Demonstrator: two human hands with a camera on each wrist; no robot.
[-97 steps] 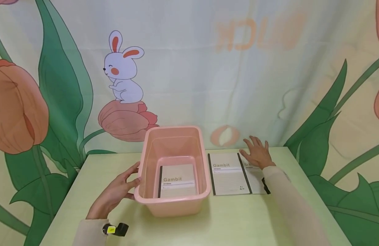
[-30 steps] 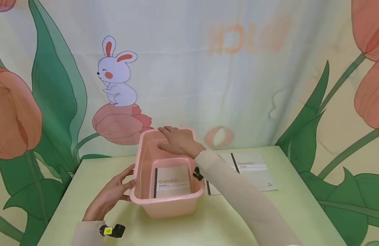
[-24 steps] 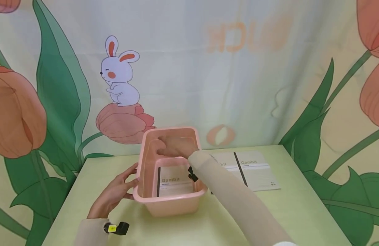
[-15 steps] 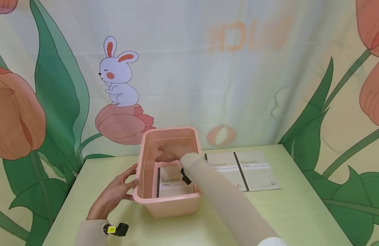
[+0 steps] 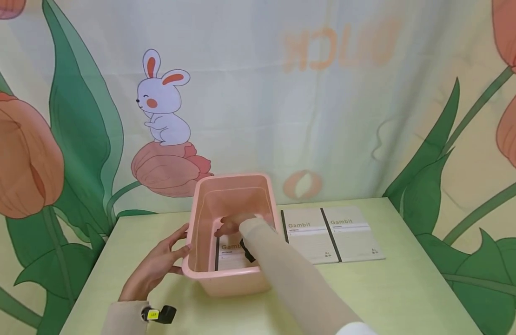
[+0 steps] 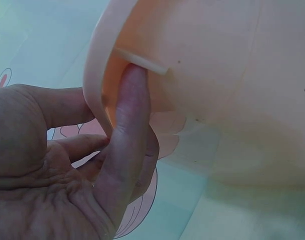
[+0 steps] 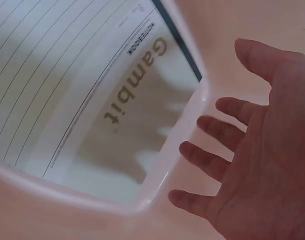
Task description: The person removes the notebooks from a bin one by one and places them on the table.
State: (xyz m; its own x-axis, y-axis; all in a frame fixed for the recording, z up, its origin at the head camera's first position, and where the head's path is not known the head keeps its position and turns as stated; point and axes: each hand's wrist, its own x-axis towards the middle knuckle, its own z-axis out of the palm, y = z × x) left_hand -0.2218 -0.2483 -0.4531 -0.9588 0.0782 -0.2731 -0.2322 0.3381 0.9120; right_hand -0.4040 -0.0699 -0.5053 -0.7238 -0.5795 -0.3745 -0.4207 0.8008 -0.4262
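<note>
A pink plastic basin (image 5: pixel 234 285) stands on the table, its left rim pinched by my left hand (image 5: pixel 157 258). In the left wrist view the thumb is over the rim (image 6: pixel 95 65) and fingers reach beneath it. Flat on the basin's floor lies a pale notebook (image 5: pixel 228 263) with a dark spine and "Gambit" on its cover. My right hand (image 5: pixel 237 224) is down inside the basin above the notebook's far end. The right wrist view shows its fingers (image 7: pixel 205 160) spread and holding nothing, apart from the cover, which bears their shadow.
Two more Gambit notebooks, a left one (image 5: pixel 308 242) and a right one (image 5: pixel 356 239), lie side by side right of the basin on the pale green table (image 5: pixel 325 288). A printed curtain (image 5: pixel 241 116) with a rabbit and tulips hangs right behind the table.
My right hand has moved left from over the notebooks on the table, across the basin's far end, then down inside the basin. My left hand has stayed on the rim.
</note>
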